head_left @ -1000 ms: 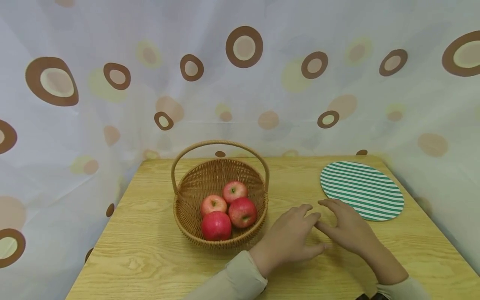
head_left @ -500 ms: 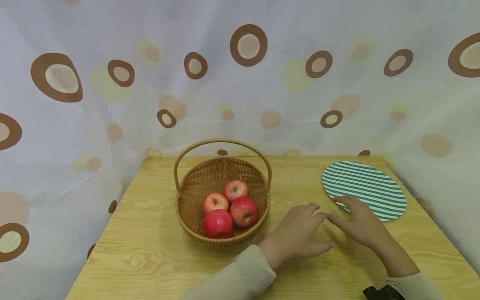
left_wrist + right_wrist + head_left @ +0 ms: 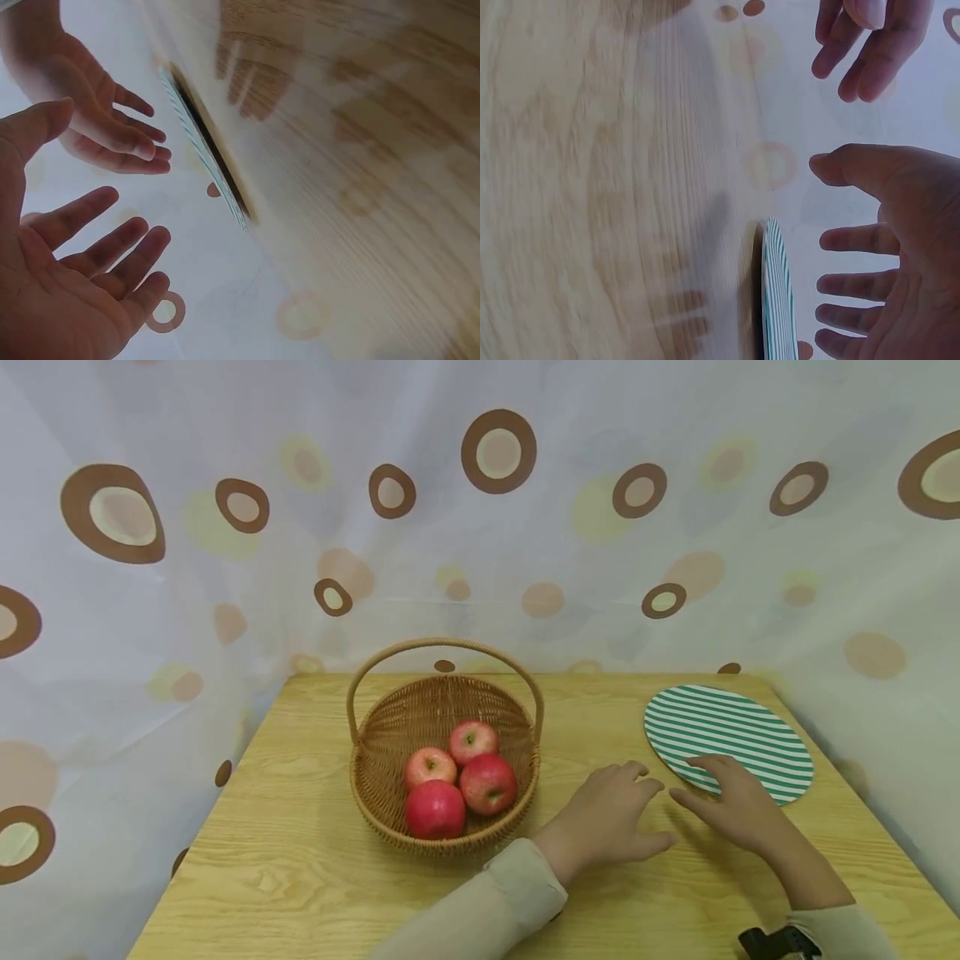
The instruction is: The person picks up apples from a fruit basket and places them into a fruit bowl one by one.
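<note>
My left hand [image 3: 606, 818] hovers above the table right of the basket, fingers loosely spread and holding nothing. Close by on its right, my right hand [image 3: 742, 806] is also off the table, its fingers relaxed over the near edge of a round mat [image 3: 712, 727] with green and white stripes. A gap separates the two hands. In the left wrist view the left palm [image 3: 67, 307] shows bare. The right wrist view shows the right hand's thumb and fingers [image 3: 855, 285] apart, with the mat beyond them. Several red apples [image 3: 435, 810] lie in a wicker basket [image 3: 375, 810].
The basket's tall arched handle [image 3: 446, 643] stands upright. Under everything is a light wooden table [image 3: 300, 860]. A white curtain [image 3: 420, 560] with brown rings hangs behind the table and along both sides. A dark wrist device [image 3: 776, 943] sits on the right sleeve.
Both hands have drifted slightly to the right, and the gap between them has widened. The basket, apples and mat stay in place, apart from a small shift of the head view.
</note>
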`<state>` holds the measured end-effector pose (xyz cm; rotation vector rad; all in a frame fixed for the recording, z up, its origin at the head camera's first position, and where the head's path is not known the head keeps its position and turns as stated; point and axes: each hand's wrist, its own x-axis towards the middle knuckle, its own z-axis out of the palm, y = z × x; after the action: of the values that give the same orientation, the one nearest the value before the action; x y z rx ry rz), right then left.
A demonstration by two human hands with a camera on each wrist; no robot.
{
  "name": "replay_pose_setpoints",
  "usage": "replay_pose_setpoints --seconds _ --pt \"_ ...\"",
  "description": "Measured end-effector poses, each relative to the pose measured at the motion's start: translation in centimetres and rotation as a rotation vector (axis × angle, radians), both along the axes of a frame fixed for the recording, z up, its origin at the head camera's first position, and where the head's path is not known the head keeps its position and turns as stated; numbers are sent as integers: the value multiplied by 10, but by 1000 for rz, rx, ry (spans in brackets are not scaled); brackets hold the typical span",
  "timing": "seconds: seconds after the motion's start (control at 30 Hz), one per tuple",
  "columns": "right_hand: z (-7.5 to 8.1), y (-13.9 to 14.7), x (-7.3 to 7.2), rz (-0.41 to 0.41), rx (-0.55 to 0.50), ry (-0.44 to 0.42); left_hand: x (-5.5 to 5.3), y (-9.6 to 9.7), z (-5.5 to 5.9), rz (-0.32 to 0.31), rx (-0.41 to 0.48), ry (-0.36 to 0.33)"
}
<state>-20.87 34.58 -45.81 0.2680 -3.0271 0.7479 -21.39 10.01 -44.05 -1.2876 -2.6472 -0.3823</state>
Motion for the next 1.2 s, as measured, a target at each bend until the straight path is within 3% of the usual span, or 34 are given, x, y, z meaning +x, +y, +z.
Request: replay_pose_setpoints --seconds 0.3,0.57,0.87,1.0,1.2 --pt "-1 24 -12 -6 71 -4 -14 15 -1 9 -52 16" --pt "-1 40 -22 -10 139 -65 -28 27 -1 5 -62 19" --pt "-7 48 -35 21 162 -123 -48 42 -1 -36 -52 -36" --pt "-8 56 -40 29 170 -151 -56 53 -1 -48 -64 -118" --pt "-14 65 -42 25 192 -199 -63 70 -15 -7 -115 -204"
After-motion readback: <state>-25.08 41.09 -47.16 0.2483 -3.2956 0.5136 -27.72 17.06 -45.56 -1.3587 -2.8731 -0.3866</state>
